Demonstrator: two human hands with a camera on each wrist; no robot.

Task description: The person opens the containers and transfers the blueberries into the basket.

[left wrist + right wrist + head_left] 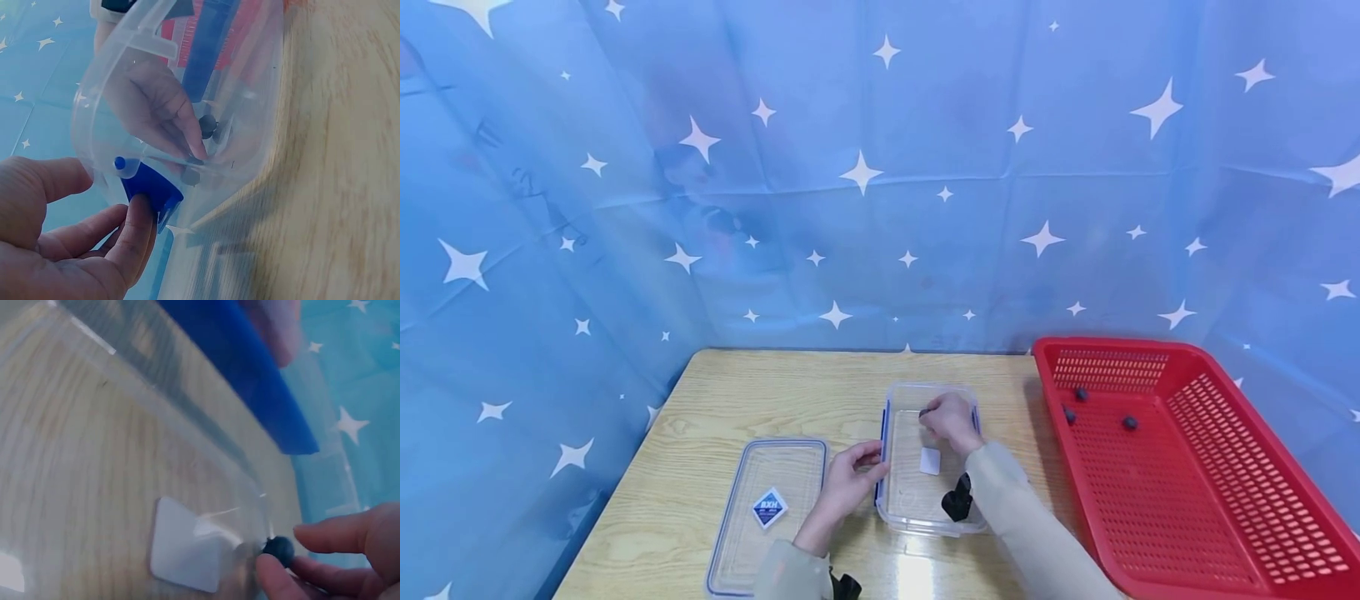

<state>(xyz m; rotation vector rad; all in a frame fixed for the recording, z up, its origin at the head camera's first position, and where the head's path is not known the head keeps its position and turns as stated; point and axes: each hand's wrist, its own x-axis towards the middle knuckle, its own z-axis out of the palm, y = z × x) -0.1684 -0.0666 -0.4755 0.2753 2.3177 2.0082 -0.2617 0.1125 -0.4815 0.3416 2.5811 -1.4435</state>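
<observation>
My left hand point(847, 481) is at the left wall of a clear plastic box point(898, 500). Its thumb is by the rim and its fingertips press a blue side latch point(153, 190), gripping the box's edge. Inside the box, my right hand point(951, 419) reaches toward the far left part. Between its fingertips, low over the floor, is a small dark blueberry point(281, 550) with a crown-like end. A white square pad point(185, 547) lies on the box floor near these fingers.
To the right stands a red perforated basket point(1172, 500) with several blueberries point(1130, 423) in it. A clear lid point(775, 458) with a blue seal and a diamond label lies left of the box on the wooden table point(647, 500). A starry blue curtain hangs behind.
</observation>
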